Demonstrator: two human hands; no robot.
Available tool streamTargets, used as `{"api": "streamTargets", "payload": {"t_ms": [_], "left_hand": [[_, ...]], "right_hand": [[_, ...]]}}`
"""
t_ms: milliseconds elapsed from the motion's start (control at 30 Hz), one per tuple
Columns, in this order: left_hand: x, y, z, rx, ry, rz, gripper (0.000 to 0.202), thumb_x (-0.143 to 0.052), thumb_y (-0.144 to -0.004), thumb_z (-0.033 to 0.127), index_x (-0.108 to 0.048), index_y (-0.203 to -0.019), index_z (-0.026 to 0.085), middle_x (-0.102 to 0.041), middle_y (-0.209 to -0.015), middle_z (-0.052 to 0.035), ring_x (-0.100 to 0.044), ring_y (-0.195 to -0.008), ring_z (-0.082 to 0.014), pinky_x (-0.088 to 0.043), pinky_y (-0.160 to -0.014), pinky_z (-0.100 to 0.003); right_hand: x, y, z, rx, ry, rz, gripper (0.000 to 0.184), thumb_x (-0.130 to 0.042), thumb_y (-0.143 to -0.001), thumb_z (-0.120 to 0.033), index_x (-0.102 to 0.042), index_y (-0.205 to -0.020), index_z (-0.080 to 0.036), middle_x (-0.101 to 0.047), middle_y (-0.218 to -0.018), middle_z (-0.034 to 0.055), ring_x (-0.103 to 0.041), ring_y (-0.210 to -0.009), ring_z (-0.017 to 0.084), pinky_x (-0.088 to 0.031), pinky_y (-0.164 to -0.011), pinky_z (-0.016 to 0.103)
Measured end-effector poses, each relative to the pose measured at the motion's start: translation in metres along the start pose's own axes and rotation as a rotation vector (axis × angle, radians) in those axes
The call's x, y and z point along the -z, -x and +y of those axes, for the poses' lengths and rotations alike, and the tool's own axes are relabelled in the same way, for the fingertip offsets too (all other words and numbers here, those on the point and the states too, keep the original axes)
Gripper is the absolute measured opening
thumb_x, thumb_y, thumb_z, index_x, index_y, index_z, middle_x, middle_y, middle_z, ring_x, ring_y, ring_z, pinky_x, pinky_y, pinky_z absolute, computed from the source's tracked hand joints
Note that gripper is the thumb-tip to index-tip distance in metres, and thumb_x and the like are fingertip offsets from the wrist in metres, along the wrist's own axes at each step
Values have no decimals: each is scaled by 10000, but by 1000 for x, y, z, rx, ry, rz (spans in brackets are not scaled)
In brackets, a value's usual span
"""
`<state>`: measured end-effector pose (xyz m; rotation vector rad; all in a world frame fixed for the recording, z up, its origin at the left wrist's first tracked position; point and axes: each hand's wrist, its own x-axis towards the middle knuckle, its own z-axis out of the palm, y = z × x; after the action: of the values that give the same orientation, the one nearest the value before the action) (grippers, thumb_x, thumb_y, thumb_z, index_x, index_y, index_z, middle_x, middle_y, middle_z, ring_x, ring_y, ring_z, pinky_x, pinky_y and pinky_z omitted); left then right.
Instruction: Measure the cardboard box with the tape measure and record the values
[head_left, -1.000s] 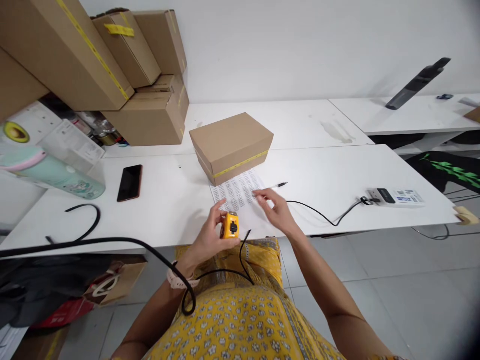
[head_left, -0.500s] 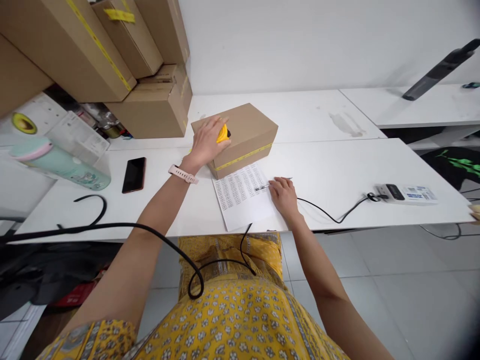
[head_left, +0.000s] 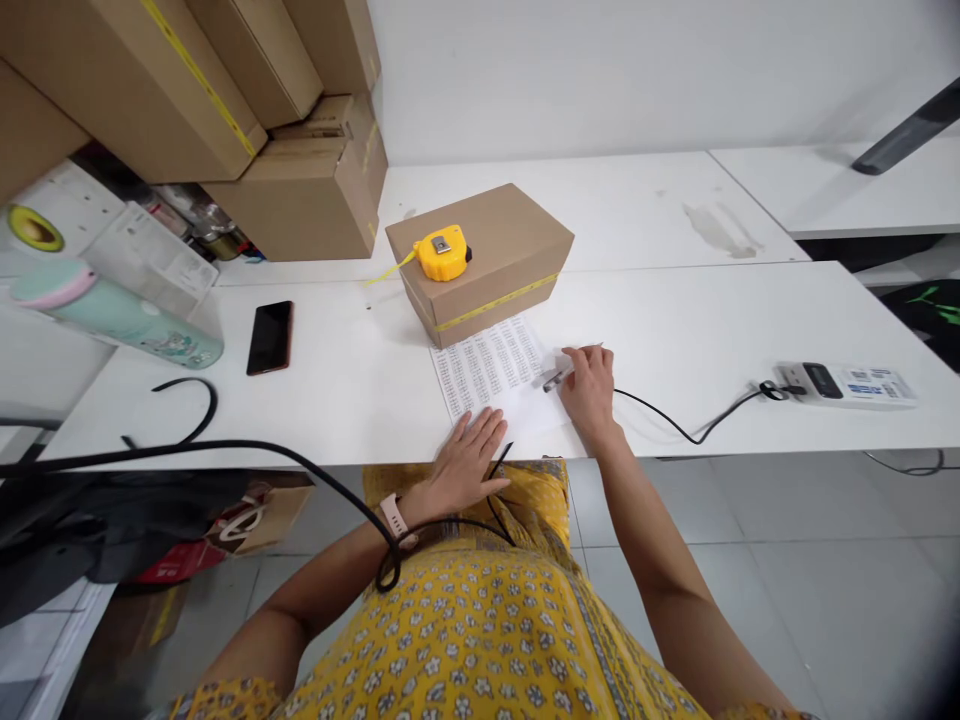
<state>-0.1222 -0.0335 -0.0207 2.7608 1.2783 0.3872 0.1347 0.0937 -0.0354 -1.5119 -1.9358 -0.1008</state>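
Note:
My left hand (head_left: 469, 460) lies open, fingers outstretched, on the lower edge of a printed sheet of paper (head_left: 491, 372). Between the closed fingers of my right hand (head_left: 589, 385) is a pen (head_left: 555, 380), blurred by motion, over the sheet's right side. Part of the sheet's far edge is under a closed cardboard box (head_left: 495, 240) with yellow tape round its side. A yellow tape measure (head_left: 442, 253) rests on the box top, a bit of its blade sticking out to the left past the box edge. Neither hand touches the tape measure.
A phone (head_left: 271, 338) and a mint-green bottle (head_left: 142, 325) lie on the white table (head_left: 337, 380) at left. Stacked cardboard boxes (head_left: 300, 200) stand behind them. A power bank (head_left: 851, 385) with a black cable (head_left: 697, 440) sits at right. Another black cable (head_left: 300, 455) crosses in front.
My left hand has let go of the tape measure on the box and moved down to the paper's near edge. My right hand, with the pen, has shifted slightly in view.

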Motion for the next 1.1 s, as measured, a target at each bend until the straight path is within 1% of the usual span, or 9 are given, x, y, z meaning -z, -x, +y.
{"api": "streamTargets", "payload": {"t_ms": [100, 233, 333, 433, 567, 667, 833, 967, 1100], "left_hand": [[-2, 7, -1, -15, -45, -96, 774, -523, -974, 521, -287, -1561, 75, -331, -1640, -176, -224, -1556, -285, -162, -1264, -514], [3, 9, -12, -54, -15, -115, 753, -525, -971, 513, -308, -1558, 94, -357, -1633, -155, -241, -1549, -285, -159, -1258, -513], [3, 11, -14, -61, 11, -91, 710, -518, -973, 518, -373, -1529, 100, -400, -1611, -150, -285, -1530, -289, -168, -1255, -514], [0, 13, -10, -38, 22, -30, 626, -517, -979, 492, -461, -1472, 110, -476, -1562, -146, -351, -1496, -297, -189, -1250, -526], [-6, 9, 5, 59, 25, 88, 532, -536, -970, 453, -558, -1367, 100, -558, -1486, -157, -438, -1438, -312, -248, -1236, -521], [-8, 4, 16, 166, 25, 122, 551, -549, -960, 438, -539, -1382, 83, -557, -1479, -172, -458, -1424, -307, -304, -1218, -478], [-10, 3, 19, 168, -25, 70, 567, -515, -987, 391, -462, -1453, 72, -477, -1551, -178, -422, -1452, -292, -295, -1221, -461], [-15, 4, 17, 171, -59, 83, 537, -471, -1007, 396, -484, -1446, 88, -486, -1552, -154, -429, -1445, -276, -288, -1223, -448], [-20, 4, 18, 185, -61, 103, 531, -468, -1004, 387, -494, -1443, 90, -528, -1522, -137, -445, -1432, -273, -279, -1223, -446]], "right_hand": [[19, -4, -19, -65, -115, 195, 293, -429, -946, -183, -689, -1081, -163, -568, -904, 114, -517, -946, 275, -469, -887, 470], [49, 3, -64, -274, -491, 326, 511, -266, -1043, -491, -679, -1160, -214, -572, -1083, 111, -568, -1033, 244, -497, -900, 443], [53, 13, -90, -448, -751, 23, 758, -97, -1005, -657, -723, -1083, -238, -626, -862, 66, -612, -851, 212, -505, -850, 407], [36, 19, -101, -617, -974, -342, 703, -283, -953, -743, -749, -1017, -222, -671, -736, 48, -638, -743, 201, -519, -805, 379], [8, 19, -106, -651, -1034, -369, 441, -748, -744, -643, -692, -852, -220, -685, -745, 18, -617, -712, 184, -508, -693, 322], [-1, 19, -107, -604, -990, -284, 380, -720, -795, -594, -611, -806, -230, -627, -705, -12, -570, -668, 154, -480, -651, 297], [3, 20, -103, -576, -1018, -384, 376, -739, -795, -545, -635, -979, -234, -705, -895, 30, -650, -812, 184, -519, -756, 330], [7, 22, -105, -497, -883, -349, 310, -681, -852, -507, -566, -786, -228, -586, -707, -15, -528, -638, 135, -444, -601, 281], [7, 25, -109, -462, -835, -364, 268, -647, -880, -473, -547, -829, -229, -562, -694, -24, -493, -594, 123, -409, -552, 266]]}}
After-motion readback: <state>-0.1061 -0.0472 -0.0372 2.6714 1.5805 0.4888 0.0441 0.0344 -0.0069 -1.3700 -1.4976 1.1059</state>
